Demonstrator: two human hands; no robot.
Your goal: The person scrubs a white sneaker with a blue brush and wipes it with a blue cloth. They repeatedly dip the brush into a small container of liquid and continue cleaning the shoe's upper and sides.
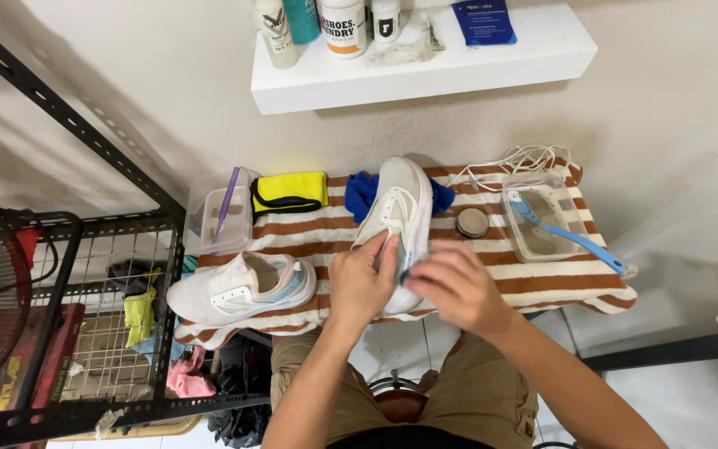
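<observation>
While our left hand (361, 278) grips the shoe (400, 216) lying lengthwise away from us, our right hand (457, 287) pinches something small against its near end.

This looked like a small shoe-cleaning corner in a home or a modest workshop. A brown-and-white striped towel (542, 287) covered the tabletop, with white sneakers (238, 291), cleaning cloths (290, 191), a blue brush (571, 235) and clear plastic tubs (218, 212) on it. A white wall shelf (492, 62) at the far side carried bottles of cleaner (343, 25), and a black metal rack (85, 249) stood at the left.
</observation>
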